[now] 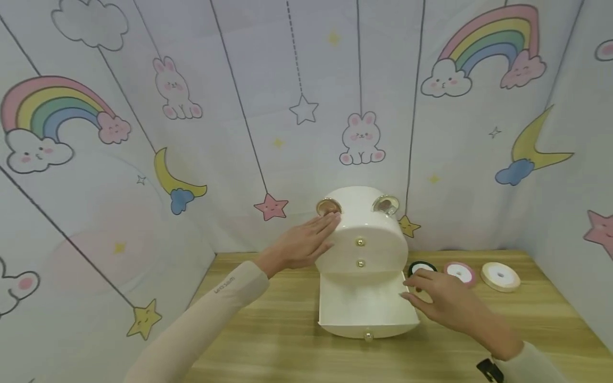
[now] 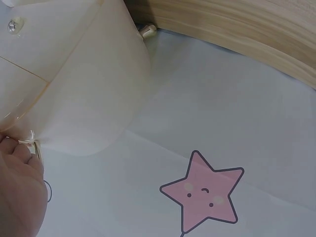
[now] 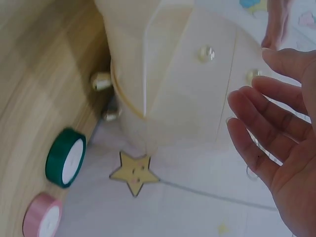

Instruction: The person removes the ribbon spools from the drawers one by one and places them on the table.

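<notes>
A white rounded box [image 1: 364, 239] with gold-rimmed ears and small round knobs stands at the back of the table. Its bottom drawer [image 1: 367, 303] is pulled out toward me, with nothing visible inside. My left hand [image 1: 306, 240] rests with straight fingers on the box's upper left side, by the left ear [image 1: 328, 205]. In the left wrist view, that hand [image 2: 20, 190] touches the box near the ear's metal rim. My right hand [image 1: 447, 303] hovers at the drawer's right side, fingers loosely bent and apart, holding nothing; the right wrist view shows its palm [image 3: 291, 163] bare.
Behind the drawer's right side lie a dark green ribbon roll [image 3: 66, 158], a pink ribbon roll [image 1: 460, 273] and a cream ribbon roll [image 1: 500, 277]. The wooden table [image 1: 268, 330] meets a printed cloth backdrop [image 1: 268, 106] at the back and sides.
</notes>
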Action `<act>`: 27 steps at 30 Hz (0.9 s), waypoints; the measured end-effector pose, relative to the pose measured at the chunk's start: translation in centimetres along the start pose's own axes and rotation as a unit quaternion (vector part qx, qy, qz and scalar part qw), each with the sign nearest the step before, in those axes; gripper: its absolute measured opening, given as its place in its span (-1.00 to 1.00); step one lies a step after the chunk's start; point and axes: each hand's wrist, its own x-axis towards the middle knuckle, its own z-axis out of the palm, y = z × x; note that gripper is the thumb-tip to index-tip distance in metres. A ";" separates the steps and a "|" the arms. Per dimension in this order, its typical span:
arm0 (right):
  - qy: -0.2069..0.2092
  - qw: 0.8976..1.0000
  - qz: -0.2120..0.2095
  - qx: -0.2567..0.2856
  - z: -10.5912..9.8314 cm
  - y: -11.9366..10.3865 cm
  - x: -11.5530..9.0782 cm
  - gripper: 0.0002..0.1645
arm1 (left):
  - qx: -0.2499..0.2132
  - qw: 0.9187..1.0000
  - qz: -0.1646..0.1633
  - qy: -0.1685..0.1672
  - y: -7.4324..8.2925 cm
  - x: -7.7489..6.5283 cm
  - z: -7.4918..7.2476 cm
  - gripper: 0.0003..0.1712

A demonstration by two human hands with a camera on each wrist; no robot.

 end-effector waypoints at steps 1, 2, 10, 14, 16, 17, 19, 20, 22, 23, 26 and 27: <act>-0.004 1.000 -0.002 0.007 0.2 -0.6 0.1 -0.82 | -0.001 1.000 0.000 0.000 0.0 -0.1 0.0 -0.24; -0.006 1.000 -0.006 0.009 0.5 -1.1 0.1 -0.79 | 0.001 1.000 -0.001 -0.001 0.0 -0.1 0.0 -0.24; -0.018 0.998 -0.059 0.010 3.6 -3.9 -0.5 -0.72 | 0.001 1.000 0.002 0.005 0.0 0.0 0.2 -0.23; -0.030 0.996 -0.081 -0.024 4.9 -5.2 -0.8 -0.69 | 0.003 1.000 0.004 0.008 -0.1 0.1 0.2 -0.23; -0.028 0.994 -0.094 -0.047 5.5 -5.8 -1.0 -0.76 | 0.006 1.000 0.004 0.010 -0.1 0.1 0.3 -0.23; -0.026 0.993 -0.103 -0.059 5.9 -6.0 -1.1 -0.81 | 0.007 1.000 0.005 0.011 -0.1 0.1 0.3 -0.23; -0.021 0.989 -0.120 -0.085 6.5 -6.3 -1.2 -0.95 | 0.006 1.000 0.005 0.013 -0.1 0.1 0.4 -0.23; -0.017 0.987 -0.129 -0.097 6.8 -6.5 -1.3 -0.85 | 0.005 1.000 0.004 0.014 -0.1 0.1 0.4 -0.23; -0.011 0.982 -0.146 -0.120 7.4 -6.8 -1.5 -0.61 | 0.000 1.000 0.005 0.018 -0.1 0.1 0.4 -0.23; -0.008 0.979 -0.155 -0.130 7.7 -7.0 -1.6 -0.50 | -0.003 1.000 0.006 0.019 -0.1 0.0 0.4 -0.23; -0.002 0.971 -0.180 -0.156 8.4 -7.4 -1.9 -0.28 | -0.008 1.000 0.005 0.022 -0.1 0.0 0.4 -0.24; -0.002 0.969 -0.188 -0.162 8.5 -7.6 -2.1 -0.27 | -0.009 1.000 0.005 0.022 -0.1 -0.1 0.4 -0.24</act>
